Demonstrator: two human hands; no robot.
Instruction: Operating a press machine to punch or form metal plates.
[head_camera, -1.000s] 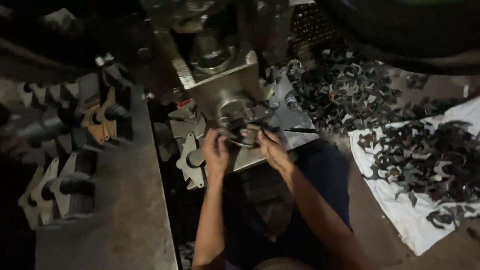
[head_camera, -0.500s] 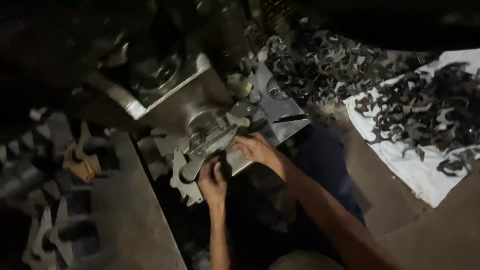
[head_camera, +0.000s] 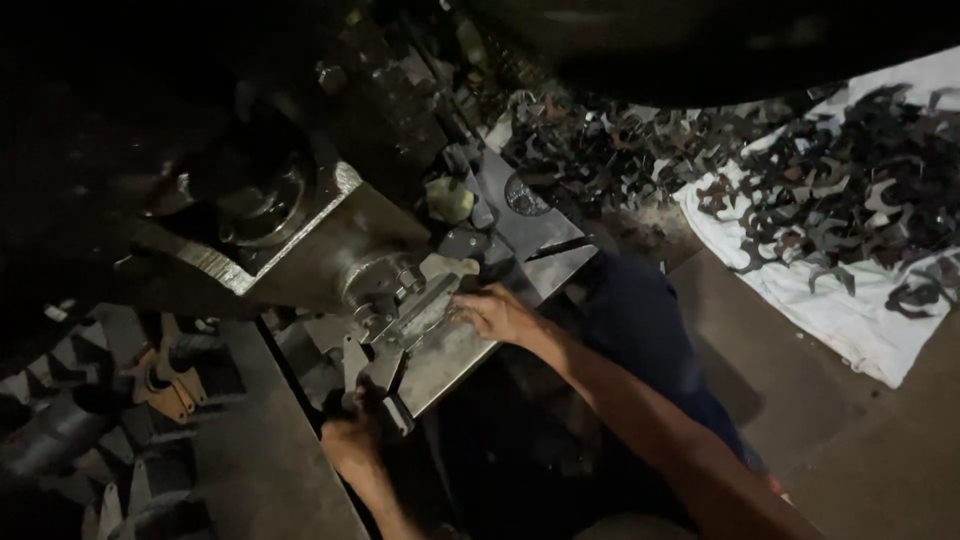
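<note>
My right hand rests on the grey bed plate of a press, its fingertips curled against the bright metal die block under the ram. The dim light hides whether those fingers pinch anything. My left hand is lower, at the front edge of the bed. It grips a flat dark metal piece that sticks up toward the die. Both forearms reach in from the bottom of the head view.
A white cloth at the right carries a heap of dark stamped metal pieces. More pieces are piled behind the press. On the left, a bench holds stacked forked metal parts.
The view has swung left and down. My left hand has dropped from beside the die to the front edge of the bed, while my right hand stays at the die block.
</note>
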